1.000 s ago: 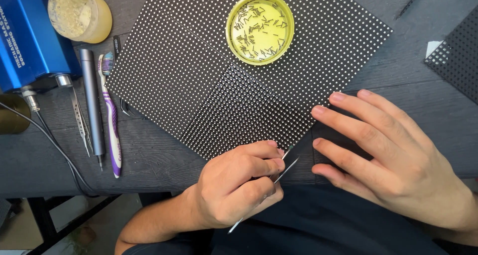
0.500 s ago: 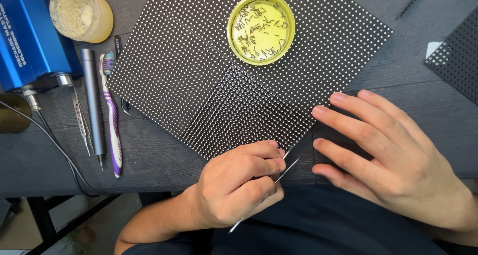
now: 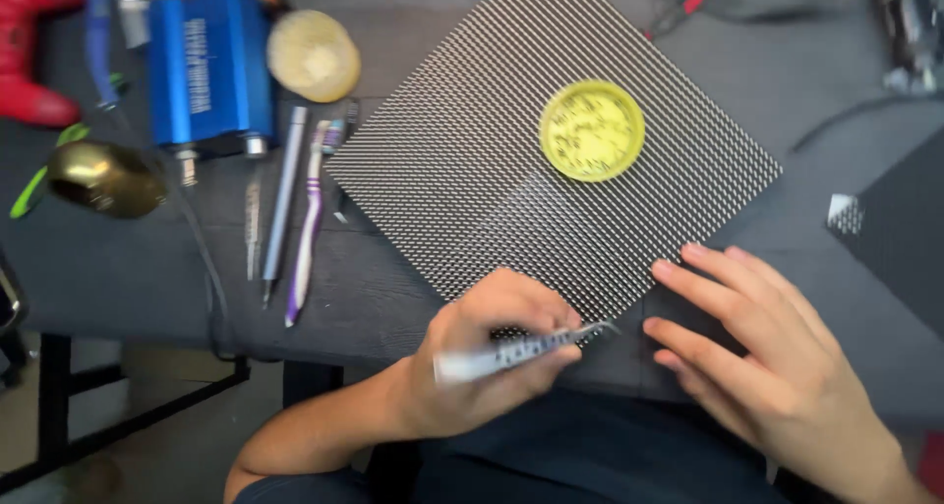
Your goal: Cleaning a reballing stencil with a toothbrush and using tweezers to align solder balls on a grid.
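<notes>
A black square panel point(image 3: 472, 160) covered in a grid of tiny white dots lies diamond-wise on the dark table. My left hand point(image 3: 482, 361) grips silver tweezers point(image 3: 521, 352), whose tips point right at the panel's near corner. My right hand point(image 3: 777, 366) rests flat with fingers spread on the table, its fingertips touching the panel's lower right edge. A round yellow lid point(image 3: 592, 130) holding small bits sits on the panel's upper right part.
Left of the panel lie a silver pen-like tool point(image 3: 283, 194), a purple-and-white toothbrush point(image 3: 310, 224) and thin tweezers point(image 3: 253, 219). A blue box point(image 3: 209, 66), a pale round tub point(image 3: 313, 56) and a brass-coloured round object point(image 3: 103, 177) stand further left. Another dotted panel point(image 3: 900, 229) is at right.
The view has shifted, so everything sits lower and further right in frame. My left hand has turned, and the tweezers now lie nearly level instead of slanting steeply.
</notes>
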